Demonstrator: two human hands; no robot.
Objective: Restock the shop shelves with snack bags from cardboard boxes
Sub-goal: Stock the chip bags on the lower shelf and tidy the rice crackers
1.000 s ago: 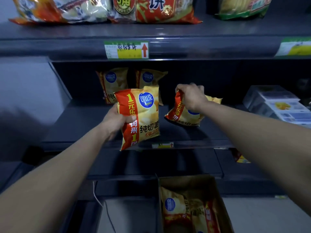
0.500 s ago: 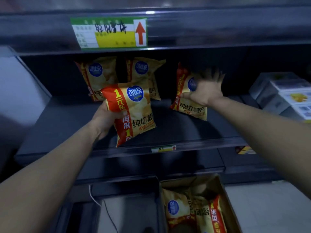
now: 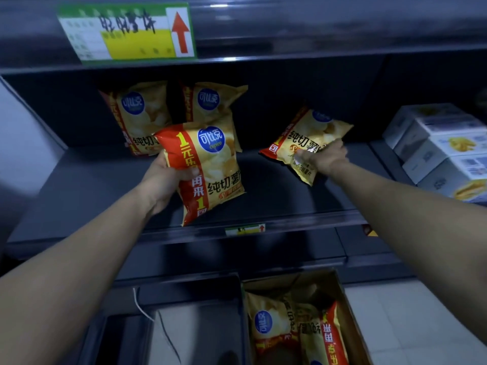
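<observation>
My left hand (image 3: 168, 180) grips a yellow and red chip bag (image 3: 210, 169) upright above the front of the dark middle shelf (image 3: 79, 196). My right hand (image 3: 325, 156) holds the lower edge of a second chip bag (image 3: 303, 138), which leans tilted to the right over the shelf. Two more chip bags stand at the back of the shelf, one on the left (image 3: 139, 114) and one beside it (image 3: 213, 104). The open cardboard box (image 3: 340, 293) below holds several more bags (image 3: 274, 325).
Stacked white product boxes (image 3: 442, 143) fill the right end of the same shelf. A green and yellow price label (image 3: 126, 32) with a red arrow hangs on the upper shelf's edge. A small label (image 3: 245, 229) marks the middle shelf's lip. A thin white cord (image 3: 147, 312) hangs lower left.
My right hand has pulled back from the top of the right bag to its lower edge, and that bag now tips to the right. The left hand's bag has hardly moved.
</observation>
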